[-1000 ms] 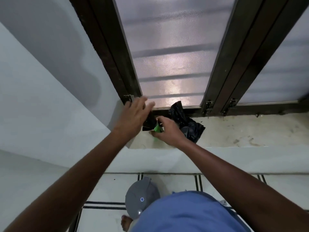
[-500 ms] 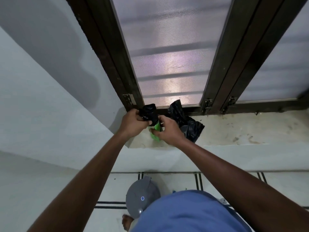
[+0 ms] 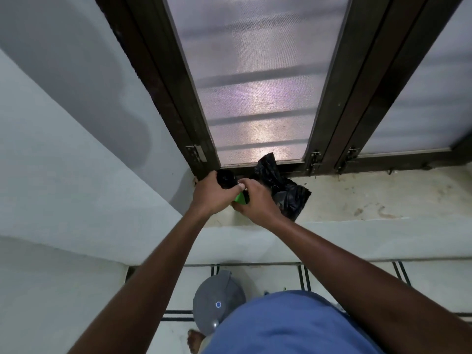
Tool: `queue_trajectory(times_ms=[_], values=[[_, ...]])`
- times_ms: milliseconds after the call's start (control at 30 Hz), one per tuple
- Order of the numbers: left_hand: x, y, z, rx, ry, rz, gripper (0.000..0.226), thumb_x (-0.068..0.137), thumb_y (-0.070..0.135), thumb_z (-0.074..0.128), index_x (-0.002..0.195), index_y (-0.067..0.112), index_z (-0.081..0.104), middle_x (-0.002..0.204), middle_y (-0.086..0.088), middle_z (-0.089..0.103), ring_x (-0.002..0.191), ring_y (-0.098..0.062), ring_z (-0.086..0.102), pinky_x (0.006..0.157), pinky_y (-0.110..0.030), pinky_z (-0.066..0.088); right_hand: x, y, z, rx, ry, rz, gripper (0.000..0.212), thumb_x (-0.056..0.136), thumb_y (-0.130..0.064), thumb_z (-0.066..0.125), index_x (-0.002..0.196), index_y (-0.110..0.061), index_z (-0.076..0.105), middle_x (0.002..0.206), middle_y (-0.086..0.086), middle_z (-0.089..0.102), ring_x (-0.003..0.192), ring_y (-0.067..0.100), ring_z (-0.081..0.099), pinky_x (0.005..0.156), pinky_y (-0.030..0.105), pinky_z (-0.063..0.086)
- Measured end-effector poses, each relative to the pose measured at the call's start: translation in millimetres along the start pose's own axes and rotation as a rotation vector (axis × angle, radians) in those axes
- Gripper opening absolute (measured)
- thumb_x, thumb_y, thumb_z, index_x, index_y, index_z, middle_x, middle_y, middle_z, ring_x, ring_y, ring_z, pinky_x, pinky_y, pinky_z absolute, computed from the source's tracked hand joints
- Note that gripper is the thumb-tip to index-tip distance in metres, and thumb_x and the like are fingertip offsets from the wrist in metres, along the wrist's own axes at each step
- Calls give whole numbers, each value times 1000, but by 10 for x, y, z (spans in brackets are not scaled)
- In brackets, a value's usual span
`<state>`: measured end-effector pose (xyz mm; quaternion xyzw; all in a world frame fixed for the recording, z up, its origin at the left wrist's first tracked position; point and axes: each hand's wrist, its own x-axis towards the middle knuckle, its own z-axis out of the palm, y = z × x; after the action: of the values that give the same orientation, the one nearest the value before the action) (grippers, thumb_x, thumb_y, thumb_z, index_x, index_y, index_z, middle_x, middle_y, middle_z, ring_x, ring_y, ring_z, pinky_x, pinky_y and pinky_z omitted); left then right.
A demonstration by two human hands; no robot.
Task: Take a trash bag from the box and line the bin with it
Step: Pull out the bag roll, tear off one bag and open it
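Both hands meet over the pale window sill (image 3: 357,200). My left hand (image 3: 212,195) grips a black roll of trash bags (image 3: 225,178), its round end showing above my fingers. My right hand (image 3: 255,200) holds the green box (image 3: 240,198), of which only a small green corner shows between the two hands. A crumpled loose black bag (image 3: 283,190) lies on the sill just right of my right hand. Far below, on the tiled floor, stands the grey bin (image 3: 217,300) with its lid on, partly hidden by my blue shirt.
A dark-framed window with frosted panes (image 3: 255,85) rises directly behind the hands. A grey wall (image 3: 76,149) closes the left side. The sill runs on to the right, stained. A bare foot (image 3: 195,341) shows beside the bin.
My left hand, open above the box a second ago, has closed round the black roll and drawn it up and left out of the green box, which my right hand keeps holding.
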<state>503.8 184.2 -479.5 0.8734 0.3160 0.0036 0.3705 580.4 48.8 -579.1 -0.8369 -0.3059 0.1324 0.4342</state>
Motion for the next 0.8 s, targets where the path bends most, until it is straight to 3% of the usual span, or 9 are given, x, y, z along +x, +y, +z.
queue_trajectory(times_ms=[67, 133, 367, 467, 567, 700, 767, 800], values=[[-29, 59, 17, -46, 27, -17, 48, 84, 73, 75, 103, 28, 74, 95, 12, 78, 89, -8, 72, 79, -31, 57, -14, 16, 21, 2, 5, -10, 55, 89, -32, 92, 135, -21, 65, 123, -3, 69, 113, 17, 67, 98, 42, 60], [-29, 94, 17, -88, 40, -38, 49, 90, 75, 68, 99, 27, 75, 91, 12, 77, 87, -6, 71, 78, -30, 56, -13, 25, 20, -7, -3, -15, 56, 89, -35, 91, 137, -23, 65, 123, -4, 68, 113, 15, 66, 98, 42, 60], [140, 74, -134, 7, -121, 35, 26, 92, 43, 80, 106, 23, 71, 92, 11, 71, 85, -5, 65, 65, -26, 48, -3, 61, 0, -13, -20, 7, 64, 89, -40, 91, 143, -20, 63, 130, -2, 68, 116, 15, 65, 100, 37, 60], [263, 48, -243, 185, -268, 133, 24, 88, 32, 80, 110, 27, 73, 103, 5, 74, 94, -15, 70, 76, -33, 60, 22, 56, -16, -13, -32, -6, 61, 87, -42, 92, 139, -23, 66, 124, -5, 70, 111, 13, 66, 96, 38, 61], [344, 38, -307, 454, -384, 270, 36, 86, 18, 79, 118, 33, 71, 113, 2, 72, 102, -22, 70, 84, -38, 62, 39, 36, -33, -24, -63, -38, 60, 85, -43, 93, 137, -24, 68, 122, -4, 71, 109, 14, 67, 95, 40, 61], [350, 37, -259, 863, -270, 593, 56, 80, 7, 76, 129, 32, 65, 120, 2, 69, 116, -26, 59, 94, -40, 45, 64, 48, -61, -15, -56, -21, 59, 87, -41, 92, 137, -24, 66, 126, -5, 71, 110, 15, 69, 96, 43, 62], [346, -29, -238, 818, -259, 702, 60, 77, 0, 73, 129, 26, 66, 125, 5, 70, 122, -24, 58, 98, -39, 45, 78, 50, -70, -11, -58, -11, 58, 89, -38, 91, 139, -22, 65, 127, -4, 71, 111, 16, 68, 97, 44, 61], [349, -72, -248, 684, -261, 715, 60, 74, -2, 72, 129, 23, 66, 128, 3, 67, 121, -24, 60, 99, -39, 50, 80, 54, -69, -5, -55, -15, 57, 89, -36, 90, 138, -22, 66, 125, -4, 71, 110, 16, 68, 97, 44, 61]])
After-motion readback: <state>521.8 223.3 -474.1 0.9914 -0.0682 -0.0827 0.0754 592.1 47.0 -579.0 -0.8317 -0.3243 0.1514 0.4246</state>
